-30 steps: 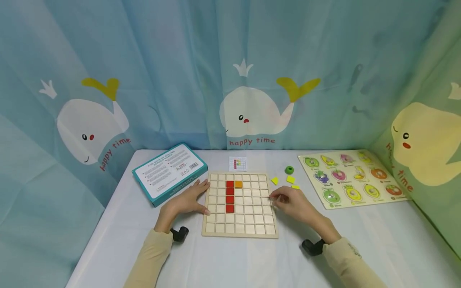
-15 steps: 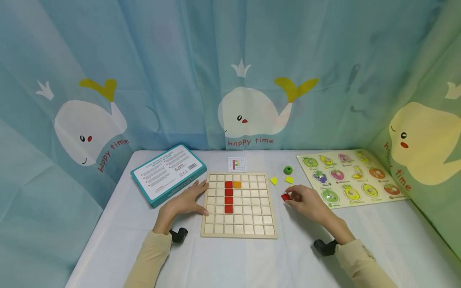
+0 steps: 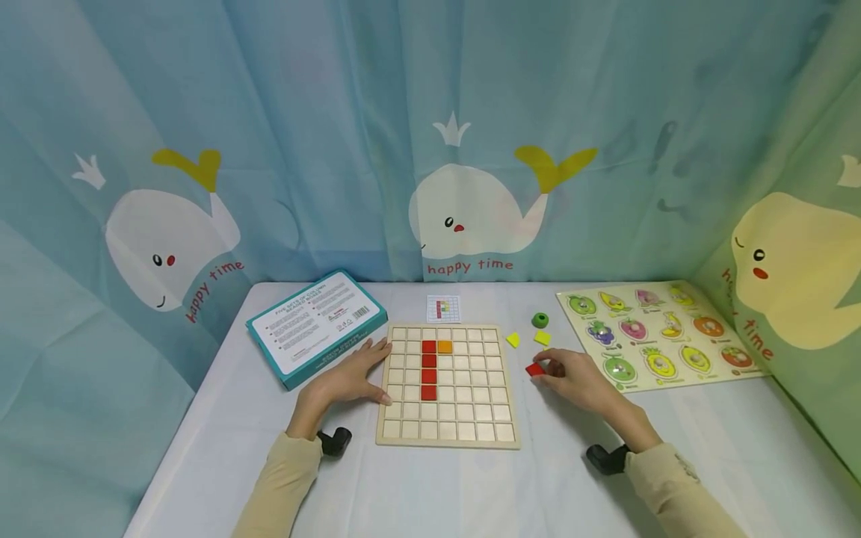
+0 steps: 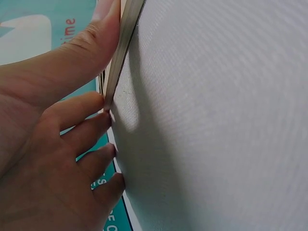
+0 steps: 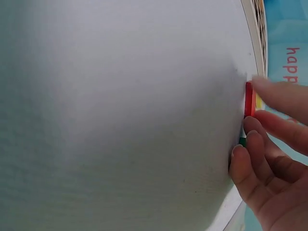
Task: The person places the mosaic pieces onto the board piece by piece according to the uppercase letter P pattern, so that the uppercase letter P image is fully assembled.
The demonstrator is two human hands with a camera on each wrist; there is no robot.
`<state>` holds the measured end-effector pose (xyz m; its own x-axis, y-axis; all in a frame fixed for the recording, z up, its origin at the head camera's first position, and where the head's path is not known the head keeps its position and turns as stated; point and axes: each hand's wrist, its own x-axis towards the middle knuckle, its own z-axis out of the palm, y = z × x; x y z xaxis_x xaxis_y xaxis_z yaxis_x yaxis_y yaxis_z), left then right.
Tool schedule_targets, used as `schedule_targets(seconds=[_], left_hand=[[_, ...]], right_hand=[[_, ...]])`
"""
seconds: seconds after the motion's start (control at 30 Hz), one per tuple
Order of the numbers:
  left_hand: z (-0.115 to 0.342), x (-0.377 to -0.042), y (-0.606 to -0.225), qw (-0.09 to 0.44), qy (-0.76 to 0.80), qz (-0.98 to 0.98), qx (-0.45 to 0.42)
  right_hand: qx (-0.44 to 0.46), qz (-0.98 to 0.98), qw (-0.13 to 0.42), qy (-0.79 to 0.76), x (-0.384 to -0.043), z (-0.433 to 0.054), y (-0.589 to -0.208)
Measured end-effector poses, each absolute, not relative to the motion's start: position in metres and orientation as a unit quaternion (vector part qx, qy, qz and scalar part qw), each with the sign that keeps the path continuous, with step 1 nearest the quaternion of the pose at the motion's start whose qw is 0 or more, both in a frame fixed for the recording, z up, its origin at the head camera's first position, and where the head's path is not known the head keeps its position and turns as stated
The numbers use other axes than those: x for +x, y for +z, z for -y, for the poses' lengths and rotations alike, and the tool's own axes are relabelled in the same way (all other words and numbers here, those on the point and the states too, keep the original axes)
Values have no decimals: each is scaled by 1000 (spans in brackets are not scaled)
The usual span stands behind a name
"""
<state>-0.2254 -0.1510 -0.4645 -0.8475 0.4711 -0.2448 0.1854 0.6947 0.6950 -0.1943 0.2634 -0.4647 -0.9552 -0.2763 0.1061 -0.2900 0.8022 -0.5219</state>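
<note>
A wooden grid board (image 3: 448, 441) lies on the table, with several red square tiles (image 3: 429, 376) in one column and an orange tile (image 3: 445, 347) beside the top one. My left hand (image 3: 346, 376) rests against the board's left edge, fingers spread, thumb on the rim; the left wrist view shows the same thumb (image 4: 82, 55) along the rim. Right of the board, my right hand (image 3: 572, 379) pinches a loose red tile (image 3: 534, 370) at the table surface. In the right wrist view that red tile (image 5: 249, 98) stands between thumb and fingertips.
Yellow tiles (image 3: 513, 340) and a green bead-like piece (image 3: 540, 320) lie beyond my right hand. Behind the board is a small pattern card (image 3: 444, 308). A teal box (image 3: 319, 325) stands at the left, a fruit puzzle board (image 3: 662, 336) at the right, a curtain (image 3: 336, 149) behind.
My right hand has moved right, away from the board's right edge, and a red tile now shows between its fingers. The left hand has stayed at the board's left edge.
</note>
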Motion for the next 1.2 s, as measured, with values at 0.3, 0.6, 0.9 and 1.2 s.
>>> schedule_targets(seconds=[0.3,0.6,0.9,1.2], left_hand=[[152,-223,-465,206,346,-898,180],[152,-224,-466,205,342,-898,186],[152,-225,-467,202,339,-900,187],[152,-225,-468,201,330,-903,188]], right_hand=[[132,951,-4,280,-194,-261,-466],[137,943,25,301,-192,-260,-467],[139,932,42,331,-185,-252,-466],[144,917,14,372,-181,-243,-469]])
